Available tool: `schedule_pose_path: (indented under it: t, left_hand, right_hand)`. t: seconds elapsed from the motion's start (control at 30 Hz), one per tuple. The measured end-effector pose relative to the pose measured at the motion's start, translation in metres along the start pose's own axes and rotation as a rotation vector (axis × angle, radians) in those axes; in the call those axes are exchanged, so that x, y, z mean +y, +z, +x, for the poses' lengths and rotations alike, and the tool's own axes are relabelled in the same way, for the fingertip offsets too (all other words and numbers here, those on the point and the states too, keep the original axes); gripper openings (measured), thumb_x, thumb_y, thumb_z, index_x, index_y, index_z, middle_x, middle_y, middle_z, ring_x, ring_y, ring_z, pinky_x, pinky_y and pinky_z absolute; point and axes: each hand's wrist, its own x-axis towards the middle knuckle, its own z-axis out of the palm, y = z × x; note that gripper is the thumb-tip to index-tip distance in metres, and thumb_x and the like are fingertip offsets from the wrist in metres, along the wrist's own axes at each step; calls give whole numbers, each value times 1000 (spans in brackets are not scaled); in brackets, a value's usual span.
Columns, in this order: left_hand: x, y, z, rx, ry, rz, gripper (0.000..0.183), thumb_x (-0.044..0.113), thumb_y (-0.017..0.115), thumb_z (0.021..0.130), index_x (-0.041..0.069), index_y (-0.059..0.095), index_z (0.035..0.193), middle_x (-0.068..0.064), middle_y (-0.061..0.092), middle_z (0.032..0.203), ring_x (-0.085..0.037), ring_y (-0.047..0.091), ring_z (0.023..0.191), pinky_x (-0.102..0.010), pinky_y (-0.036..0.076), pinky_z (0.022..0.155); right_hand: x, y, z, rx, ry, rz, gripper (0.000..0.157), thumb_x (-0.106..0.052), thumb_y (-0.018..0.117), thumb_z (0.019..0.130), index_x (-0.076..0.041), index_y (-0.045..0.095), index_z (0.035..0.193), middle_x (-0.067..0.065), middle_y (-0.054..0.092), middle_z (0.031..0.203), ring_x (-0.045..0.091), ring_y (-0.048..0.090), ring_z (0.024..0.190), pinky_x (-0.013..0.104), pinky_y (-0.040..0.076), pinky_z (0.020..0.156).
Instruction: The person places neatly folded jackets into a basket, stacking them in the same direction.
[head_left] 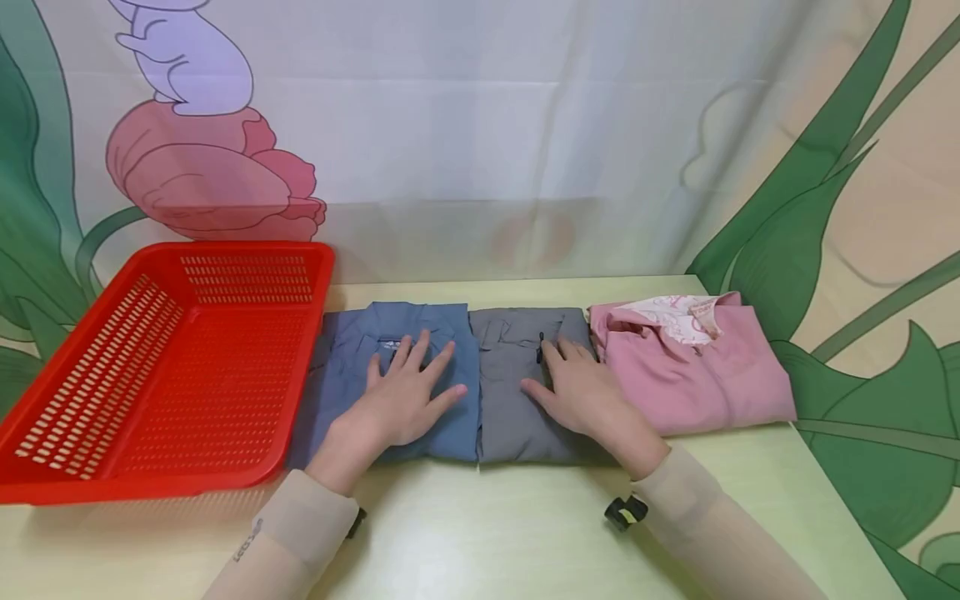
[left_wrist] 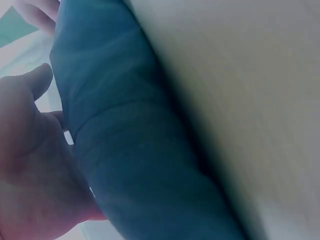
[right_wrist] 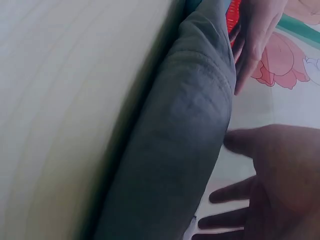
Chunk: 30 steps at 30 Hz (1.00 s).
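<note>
A folded blue garment (head_left: 450, 433) lies on the table, with my left hand (head_left: 405, 400) spread flat over its upper part. To its right is a folded grey garment (head_left: 510, 417), side by side with the blue one. My right hand (head_left: 581, 387) is over the grey garment's right half, fingers extended beside a small black cord toggle. The left wrist view shows the rounded blue folded edge (left_wrist: 125, 130) beside the palm. In the right wrist view the grey folded edge (right_wrist: 175, 125) runs past my extended fingers. Neither hand grips anything.
A red plastic basket (head_left: 198, 392) stands at the left, close against the blue clothing. A folded pink garment (head_left: 697, 375) with a patterned lining lies at the right, next to the grey one. The pale table (head_left: 480, 533) meets a printed curtain (head_left: 465, 150) at the back.
</note>
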Motion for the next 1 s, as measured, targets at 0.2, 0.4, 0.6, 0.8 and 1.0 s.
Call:
schedule_pose_path:
  t: [0.2,0.4,0.6,0.8,1.0]
  left_hand:
    - [6,4,-1,-49,48,-72,71,57,40,107,17,26,164,-18,9,170,-41,6,155,-75,7,114]
    - [10,9,1,-16,82,-125,69,52,45,107,10,35,161,-17,19,168,-37,18,154,-72,13,115]
    - [14,13,4,1,116,-188,64,43,52,107,2,42,155,-20,29,164,-36,29,150,-62,24,117]
    - [17,15,6,-2,175,-267,59,36,55,107,-4,46,151,-23,36,160,-38,35,147,-51,30,118]
    - [22,13,8,-27,183,-267,57,34,55,107,-5,48,149,-24,44,152,-38,42,142,-51,35,115]
  right_hand:
    - [8,-4,-1,47,25,-31,66,-46,59,102,6,54,142,31,53,140,48,53,128,58,44,105]
    - [15,-4,-1,12,25,21,66,-42,60,102,8,51,144,34,51,143,48,48,134,58,41,109]
    - [20,0,2,-32,53,98,70,-41,58,104,11,43,149,33,45,149,47,39,142,56,31,116]
    - [21,4,5,-55,76,122,73,-41,57,104,13,39,150,35,45,148,48,42,139,55,31,116]
    - [20,6,6,-63,63,135,72,-40,56,104,12,37,151,36,51,142,46,51,132,55,40,111]
